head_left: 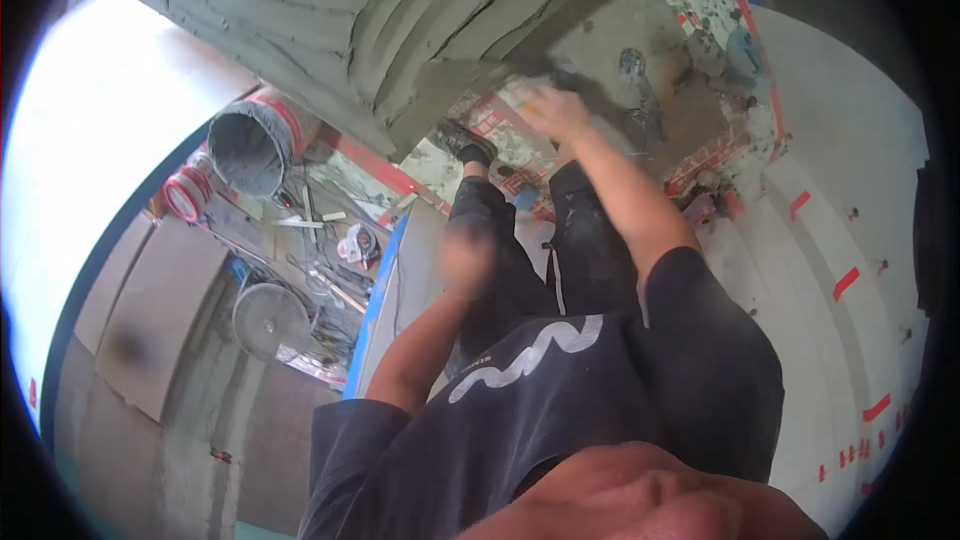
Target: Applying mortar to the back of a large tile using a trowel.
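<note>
My right hand (553, 112) is closed, smeared by motion, beside the near right edge of a layer of wet grey mortar (330, 20). It appears to grip a trowel, whose mortar-coated blade (460, 90) blurs into the mortar; its handle is mostly hidden by the fingers. Curved ridges run through the mortar, which covers a broad slab. My left hand (467, 255) hovers over my left thigh, away from the mortar. Motion blur hides its fingers, and nothing shows in it.
A mortar-crusted bucket (250, 148) lies on its side at the left, with a smaller red-and-white bucket (187, 192) behind it. Near them are a round fan-like guard (271, 321), loose tools and cardboard (165, 315). My shoe (467, 143) stands by the slab's corner. Mortar-spattered sheeting (710, 155) lies right.
</note>
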Action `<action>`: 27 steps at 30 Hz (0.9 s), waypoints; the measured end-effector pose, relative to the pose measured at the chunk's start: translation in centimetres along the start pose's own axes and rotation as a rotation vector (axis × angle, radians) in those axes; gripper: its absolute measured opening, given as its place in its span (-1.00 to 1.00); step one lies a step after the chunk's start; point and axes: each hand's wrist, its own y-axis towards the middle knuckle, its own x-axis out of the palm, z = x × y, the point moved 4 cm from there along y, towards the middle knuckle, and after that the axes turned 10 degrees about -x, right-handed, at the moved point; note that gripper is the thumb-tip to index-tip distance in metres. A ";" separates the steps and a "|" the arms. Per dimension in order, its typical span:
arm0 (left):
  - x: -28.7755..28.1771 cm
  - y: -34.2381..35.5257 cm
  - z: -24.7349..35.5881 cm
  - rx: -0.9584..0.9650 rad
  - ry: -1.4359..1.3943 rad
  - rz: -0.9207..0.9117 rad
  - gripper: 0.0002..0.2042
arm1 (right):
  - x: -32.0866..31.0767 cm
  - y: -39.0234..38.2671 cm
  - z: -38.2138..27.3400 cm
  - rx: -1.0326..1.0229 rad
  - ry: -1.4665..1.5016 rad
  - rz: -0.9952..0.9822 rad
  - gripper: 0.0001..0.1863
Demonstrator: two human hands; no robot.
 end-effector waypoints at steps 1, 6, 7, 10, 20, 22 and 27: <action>0.0 -0.3 0.6 0.000 0.018 -0.013 -0.44 | -1.1 -2.5 4.3 0.154 -0.072 -0.092 -0.56; 0.6 -1.1 2.2 0.009 0.088 -0.002 -0.42 | -10.5 -8.2 14.5 0.662 0.102 0.315 -0.48; 0.8 -1.1 2.4 0.014 0.108 0.003 -0.41 | -11.8 -9.0 15.1 0.654 0.098 0.318 -0.48; 0.6 -1.2 2.9 -0.029 0.101 -0.035 -0.40 | -15.1 -10.9 15.4 0.734 0.177 0.547 -0.46; -3.4 -2.5 6.2 -0.050 -0.152 -0.103 -0.41 | -21.8 -1.1 15.3 0.858 0.496 0.114 -0.47; -5.3 -3.4 7.8 0.036 -0.196 -0.053 -0.43 | -21.9 7.2 14.1 0.729 0.689 0.041 -0.50; -4.5 -3.1 9.7 0.028 -0.349 -0.060 -0.44 | -16.7 26.3 15.2 0.666 0.743 -0.161 -0.49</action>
